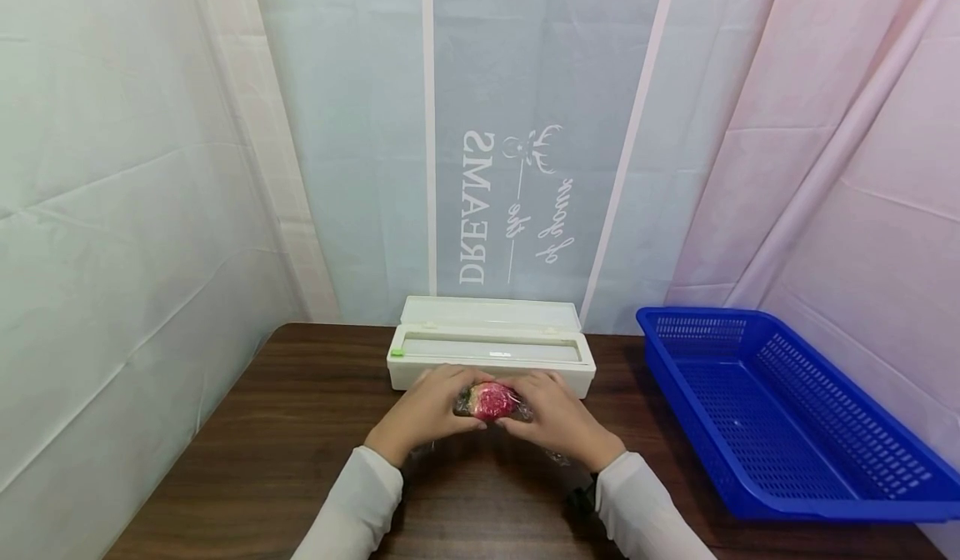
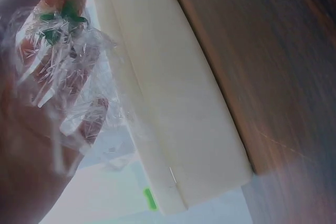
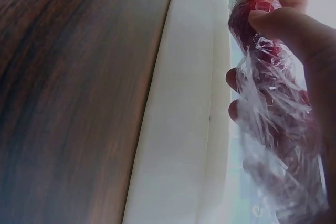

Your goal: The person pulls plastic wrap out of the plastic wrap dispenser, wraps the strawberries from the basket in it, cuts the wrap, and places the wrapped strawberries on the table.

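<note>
A small red fruit [image 1: 492, 401], pale toward one end with green leaves [image 2: 67, 17] there, is wrapped in clear cling film. Its exact kind cannot be told through the film. My left hand [image 1: 429, 407] grips the leafy end with thumb and fingers. At the red end, my right hand [image 1: 561, 418] holds the fruit the same way, thumb on the near side. Loose, crumpled film [image 3: 278, 135] trails along the right palm, and another bunch [image 2: 68, 72] spreads by the left palm. Both hands are just in front of a long white cling film dispenser [image 1: 487, 370].
The dispenser's lid [image 1: 491, 313] stands raised at the back, and a green slider [image 1: 397, 352] sits at its left end. A blue plastic basket [image 1: 780, 443] is on the right of the dark wooden table [image 1: 300, 427]. Cloth curtains [image 1: 360, 127] surround the table.
</note>
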Action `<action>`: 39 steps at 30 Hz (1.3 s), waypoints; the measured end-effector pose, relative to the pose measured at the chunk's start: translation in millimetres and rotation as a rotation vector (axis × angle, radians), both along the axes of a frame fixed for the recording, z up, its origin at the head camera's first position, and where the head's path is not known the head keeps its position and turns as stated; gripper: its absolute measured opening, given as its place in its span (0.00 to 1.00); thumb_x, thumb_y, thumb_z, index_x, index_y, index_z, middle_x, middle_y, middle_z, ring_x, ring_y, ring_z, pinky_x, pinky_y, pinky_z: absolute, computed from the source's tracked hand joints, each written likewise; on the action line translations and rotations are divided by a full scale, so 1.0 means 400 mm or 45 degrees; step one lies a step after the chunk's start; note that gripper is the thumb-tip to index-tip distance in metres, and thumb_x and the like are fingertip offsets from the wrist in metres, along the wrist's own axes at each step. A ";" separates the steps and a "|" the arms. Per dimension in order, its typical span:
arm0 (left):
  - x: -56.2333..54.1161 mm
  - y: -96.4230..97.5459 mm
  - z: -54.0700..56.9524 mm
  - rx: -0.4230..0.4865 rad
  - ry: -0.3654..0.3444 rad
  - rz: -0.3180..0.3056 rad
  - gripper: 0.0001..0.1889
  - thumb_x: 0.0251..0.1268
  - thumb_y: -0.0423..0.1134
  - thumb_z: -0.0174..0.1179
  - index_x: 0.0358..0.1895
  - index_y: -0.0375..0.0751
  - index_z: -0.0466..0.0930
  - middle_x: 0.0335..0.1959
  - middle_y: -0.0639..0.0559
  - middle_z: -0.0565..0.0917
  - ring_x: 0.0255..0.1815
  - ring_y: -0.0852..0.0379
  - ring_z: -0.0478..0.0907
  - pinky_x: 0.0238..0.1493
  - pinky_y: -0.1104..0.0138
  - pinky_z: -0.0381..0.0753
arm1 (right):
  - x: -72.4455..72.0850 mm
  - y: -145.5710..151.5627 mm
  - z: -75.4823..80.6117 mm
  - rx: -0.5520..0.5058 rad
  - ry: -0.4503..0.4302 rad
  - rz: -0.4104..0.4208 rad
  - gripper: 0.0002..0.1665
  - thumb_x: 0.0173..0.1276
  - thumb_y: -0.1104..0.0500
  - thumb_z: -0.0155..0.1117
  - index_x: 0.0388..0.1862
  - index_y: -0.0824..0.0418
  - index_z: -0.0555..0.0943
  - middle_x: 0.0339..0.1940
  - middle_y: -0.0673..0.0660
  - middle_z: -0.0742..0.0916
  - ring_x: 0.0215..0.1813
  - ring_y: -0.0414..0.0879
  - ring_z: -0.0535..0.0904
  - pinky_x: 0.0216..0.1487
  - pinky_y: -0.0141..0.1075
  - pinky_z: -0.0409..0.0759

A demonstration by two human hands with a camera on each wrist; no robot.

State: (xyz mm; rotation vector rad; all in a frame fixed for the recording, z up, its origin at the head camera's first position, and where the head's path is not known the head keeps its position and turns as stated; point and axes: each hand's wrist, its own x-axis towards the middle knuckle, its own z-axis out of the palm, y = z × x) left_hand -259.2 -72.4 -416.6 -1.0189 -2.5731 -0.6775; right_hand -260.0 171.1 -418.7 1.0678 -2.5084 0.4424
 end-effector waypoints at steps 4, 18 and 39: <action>0.000 -0.003 0.002 -0.008 0.026 0.003 0.34 0.57 0.55 0.73 0.68 0.56 0.75 0.61 0.55 0.81 0.62 0.55 0.75 0.64 0.51 0.70 | 0.000 0.002 0.002 0.001 0.025 -0.010 0.31 0.64 0.42 0.72 0.62 0.54 0.80 0.53 0.50 0.86 0.56 0.46 0.80 0.60 0.48 0.71; 0.007 0.000 0.013 0.041 0.056 0.064 0.32 0.60 0.61 0.68 0.66 0.51 0.79 0.57 0.55 0.84 0.55 0.56 0.79 0.60 0.51 0.72 | 0.020 -0.037 -0.002 0.162 0.559 -0.144 0.37 0.59 0.51 0.69 0.67 0.62 0.75 0.54 0.56 0.84 0.55 0.54 0.79 0.59 0.59 0.74; 0.008 -0.008 0.032 0.246 0.044 -0.060 0.29 0.63 0.58 0.67 0.65 0.51 0.79 0.47 0.59 0.84 0.47 0.63 0.77 0.52 0.59 0.77 | 0.023 -0.054 -0.021 -0.168 0.343 -0.245 0.18 0.73 0.60 0.50 0.58 0.64 0.73 0.50 0.58 0.82 0.56 0.55 0.77 0.63 0.58 0.68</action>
